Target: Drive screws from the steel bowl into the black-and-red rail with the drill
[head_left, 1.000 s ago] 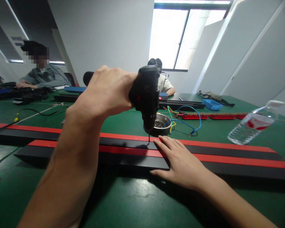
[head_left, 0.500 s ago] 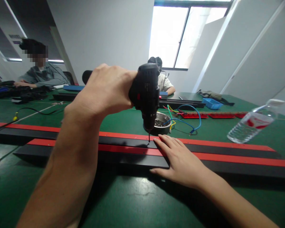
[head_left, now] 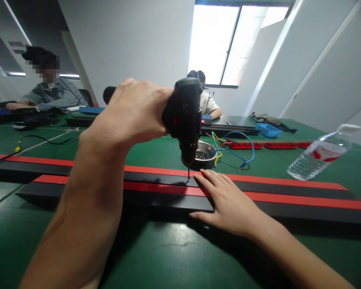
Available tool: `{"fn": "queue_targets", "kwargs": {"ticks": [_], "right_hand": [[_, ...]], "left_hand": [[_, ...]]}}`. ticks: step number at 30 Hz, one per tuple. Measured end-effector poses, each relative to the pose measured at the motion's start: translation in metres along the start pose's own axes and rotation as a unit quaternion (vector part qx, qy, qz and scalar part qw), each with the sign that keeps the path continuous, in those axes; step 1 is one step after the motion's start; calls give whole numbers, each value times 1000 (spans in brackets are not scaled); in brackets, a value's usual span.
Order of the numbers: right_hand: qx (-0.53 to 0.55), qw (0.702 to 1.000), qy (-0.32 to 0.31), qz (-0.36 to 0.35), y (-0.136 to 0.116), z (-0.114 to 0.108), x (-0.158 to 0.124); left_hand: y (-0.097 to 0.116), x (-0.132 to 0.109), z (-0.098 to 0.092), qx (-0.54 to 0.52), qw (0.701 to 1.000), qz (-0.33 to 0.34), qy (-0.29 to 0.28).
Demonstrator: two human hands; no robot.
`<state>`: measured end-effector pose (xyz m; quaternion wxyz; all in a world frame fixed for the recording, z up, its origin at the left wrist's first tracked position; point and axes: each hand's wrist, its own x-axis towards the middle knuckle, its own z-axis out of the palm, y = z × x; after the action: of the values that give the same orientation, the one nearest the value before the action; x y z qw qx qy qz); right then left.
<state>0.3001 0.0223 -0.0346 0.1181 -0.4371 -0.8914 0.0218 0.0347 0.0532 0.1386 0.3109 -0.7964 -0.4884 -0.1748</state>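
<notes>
My left hand (head_left: pixel 138 108) is wrapped round the grip of a black cordless drill (head_left: pixel 185 110), which points straight down. Its thin bit (head_left: pixel 189 171) ends at the nearer of two long black bars with red strips; I cannot tell whether the tip touches a screw. That nearer bar (head_left: pixel 168 200) lies across the bench in front of me. Flat on it, just right of the bit, rests my right hand (head_left: pixel 228 202), fingers spread over the top and thumb at the near edge. Right behind lies the second bar (head_left: pixel 258 188), parallel to it.
A metal bowl of small screws (head_left: pixel 209 150) stands behind the bars, beside coloured wires (head_left: pixel 237 150). To the right are a tilted water bottle (head_left: pixel 319 154), red trays (head_left: pixel 279 145) and a blue basket (head_left: pixel 269 130). Two people sit across the green bench (head_left: pixel 174 257).
The view has shifted very slightly. Both hands and the drill hold the same place over the bars. The person at the far left has moved a hand a little.
</notes>
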Motion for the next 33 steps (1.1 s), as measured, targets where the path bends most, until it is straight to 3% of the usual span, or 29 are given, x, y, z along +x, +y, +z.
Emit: {"fn": "queue_targets", "kwargs": {"ticks": [11,22,33], "right_hand": [[22,1000,-6,10,-1,-4,0],[154,982,110,-10,7,-5,6],[285,956,55,32,5,-18,10]], "left_hand": [[-1,0,0,7,1000,7,6],[2,-1,-3,-83,996,11,6],[2,1,-1,-112,994,9,16]]}}
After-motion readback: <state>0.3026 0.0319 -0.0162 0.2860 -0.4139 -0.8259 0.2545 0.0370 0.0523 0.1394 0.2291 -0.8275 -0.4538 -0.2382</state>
